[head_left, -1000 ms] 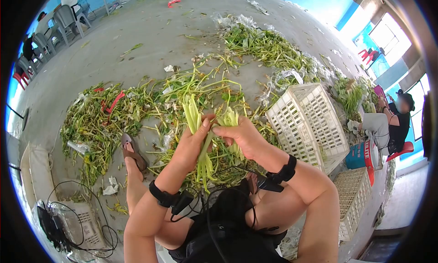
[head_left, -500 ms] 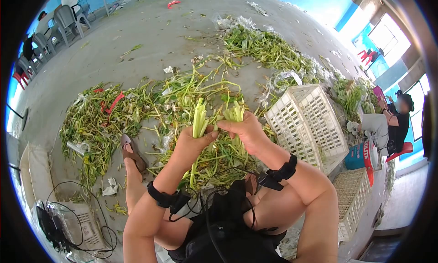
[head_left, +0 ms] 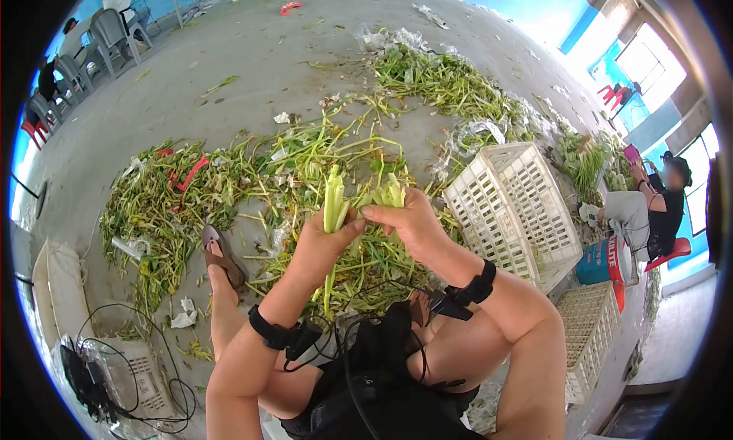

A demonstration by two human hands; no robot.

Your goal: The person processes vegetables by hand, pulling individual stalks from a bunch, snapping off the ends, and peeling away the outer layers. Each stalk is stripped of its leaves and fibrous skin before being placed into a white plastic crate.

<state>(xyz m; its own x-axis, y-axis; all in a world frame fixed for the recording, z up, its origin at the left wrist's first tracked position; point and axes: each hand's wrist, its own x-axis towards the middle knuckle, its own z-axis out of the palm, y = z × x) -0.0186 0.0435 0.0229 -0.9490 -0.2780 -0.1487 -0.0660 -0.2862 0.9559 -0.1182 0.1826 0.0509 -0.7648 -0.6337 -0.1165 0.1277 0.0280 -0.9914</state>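
My left hand (head_left: 324,241) is closed around a small bunch of pale green vegetable stalks (head_left: 334,199), their cut-looking ends pointing up and a length hanging below the fist. My right hand (head_left: 412,222) grips more pale green stalks (head_left: 391,193), which stick out past the thumb toward the upper left. Both thumbs nearly meet between the two bunches. Beneath the hands lies a heap of loose stems and leaves (head_left: 374,264) on the floor, partly hidden by my forearms and knees.
To the right a white slatted crate (head_left: 496,211) stands tilted, with another crate (head_left: 588,333) and a teal bucket (head_left: 599,263) nearby. A trimmings pile (head_left: 164,203) spreads left; more greens (head_left: 450,81) lie ahead. A seated person (head_left: 668,203) is at right. Cables (head_left: 153,364) loop at lower left.
Both hands stay almost in place, each still holding stalks. The right-hand bunch has shifted slightly and tilts a little more to the left.
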